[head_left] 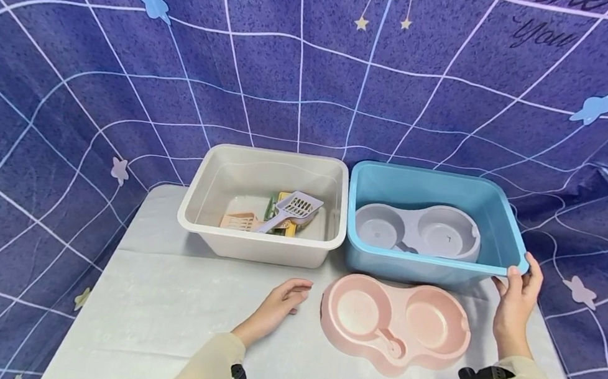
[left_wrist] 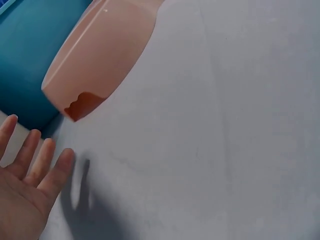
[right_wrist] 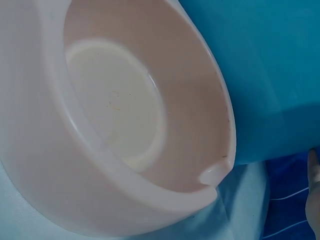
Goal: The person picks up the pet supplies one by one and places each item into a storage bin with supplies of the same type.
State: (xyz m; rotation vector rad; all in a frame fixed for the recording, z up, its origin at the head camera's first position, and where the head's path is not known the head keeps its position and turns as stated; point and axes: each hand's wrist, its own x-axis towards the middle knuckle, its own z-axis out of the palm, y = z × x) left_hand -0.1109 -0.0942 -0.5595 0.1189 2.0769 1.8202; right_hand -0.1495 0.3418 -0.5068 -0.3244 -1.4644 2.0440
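Note:
A pink double pet bowl (head_left: pixel 395 325) lies on the table in front of a blue bin (head_left: pixel 419 268). My right hand (head_left: pixel 519 301) holds the bin's front right corner, thumb at the front rim and fingers round the side. In the right wrist view, only a sliver of that hand (right_wrist: pixel 313 182) shows at the edge, beside the bin wall. My left hand (head_left: pixel 276 308) hovers left of the pink bowl, fingers extended and apart from it. The left wrist view shows its spread fingers (left_wrist: pixel 42 165) below the bowl's end (left_wrist: pixel 100 65), which has a notch at its base.
Inside the blue bin sits a grey double pet bowl (head_left: pixel 417 230). A beige bin (head_left: pixel 258 247) stands to its left, holding a lilac slotted litter scoop (head_left: pixel 296 207), a peach scoop (head_left: pixel 241 221) and other small items. Blue patterned cloth (head_left: pixel 315 91) hangs behind the white-covered table (head_left: pixel 156 298).

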